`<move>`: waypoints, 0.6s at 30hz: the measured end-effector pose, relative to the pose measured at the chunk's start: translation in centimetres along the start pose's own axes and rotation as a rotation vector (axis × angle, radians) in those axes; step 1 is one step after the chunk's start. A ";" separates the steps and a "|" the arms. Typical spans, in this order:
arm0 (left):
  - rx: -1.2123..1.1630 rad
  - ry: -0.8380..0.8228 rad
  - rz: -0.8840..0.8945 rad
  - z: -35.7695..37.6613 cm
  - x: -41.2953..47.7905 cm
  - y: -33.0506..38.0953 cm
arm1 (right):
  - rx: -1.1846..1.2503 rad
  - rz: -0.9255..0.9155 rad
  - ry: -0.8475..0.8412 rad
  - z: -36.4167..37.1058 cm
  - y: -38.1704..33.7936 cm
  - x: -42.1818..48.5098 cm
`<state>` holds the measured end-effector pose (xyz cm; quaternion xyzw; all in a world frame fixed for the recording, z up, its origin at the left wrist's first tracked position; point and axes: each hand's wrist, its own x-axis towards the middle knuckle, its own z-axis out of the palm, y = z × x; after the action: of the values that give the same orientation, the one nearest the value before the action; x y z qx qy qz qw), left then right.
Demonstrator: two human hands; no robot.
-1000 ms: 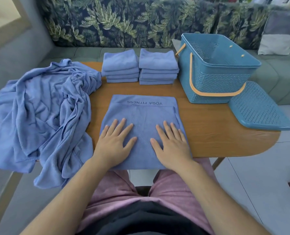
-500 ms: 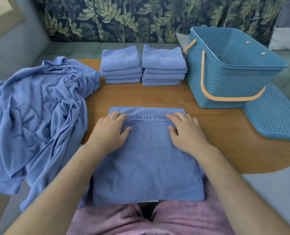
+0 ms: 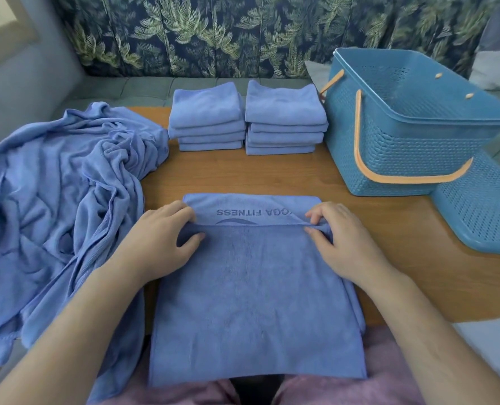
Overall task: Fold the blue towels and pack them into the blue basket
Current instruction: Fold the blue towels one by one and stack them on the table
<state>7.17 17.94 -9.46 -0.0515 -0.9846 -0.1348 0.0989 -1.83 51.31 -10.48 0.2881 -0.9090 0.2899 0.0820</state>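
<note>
The blue towel (image 3: 254, 287) lies on the desk (image 3: 272, 176) before me, its near end overhanging. My left hand (image 3: 161, 238) and right hand (image 3: 339, 241), flat on it a second ago, now pinch its far edge with curled fingers (image 3: 316, 213). I judge the next fold is starting.

bare tabletop (image 3: 243, 176) between towel stacks (image 3: 284, 118), basket (image 3: 418, 135)

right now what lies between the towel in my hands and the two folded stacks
Just bare wooden tabletop, seen in the head view, between the towel and the folded stacks.
</note>
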 end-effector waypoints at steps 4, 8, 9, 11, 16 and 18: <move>0.017 -0.013 -0.003 -0.8 0.1 -0.3 | 0.049 0.103 -0.051 -0.4 0.2 0.1; -0.079 0.053 -0.075 -1.5 0.1 0.1 | 0.014 0.150 -0.044 -1.2 -0.5 0.3; -0.109 0.064 -0.108 -1.5 0.1 0.3 | 0.010 0.163 -0.035 -1.3 -0.6 0.3; -0.130 0.078 -0.165 -1.4 0.1 0.4 | 0.000 0.196 -0.019 -1.3 -0.6 0.3; -0.098 0.092 -0.241 -0.4 0.5 0.7 | -0.071 0.303 -0.029 -0.7 -0.5 0.5; -0.109 0.081 -0.279 0.2 0.6 0.7 | -0.108 0.307 -0.043 -0.4 -0.6 0.5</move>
<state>6.65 18.72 -9.35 0.0861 -0.9687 -0.2022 0.1158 -1.95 50.92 -9.74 0.1471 -0.9581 0.2437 0.0324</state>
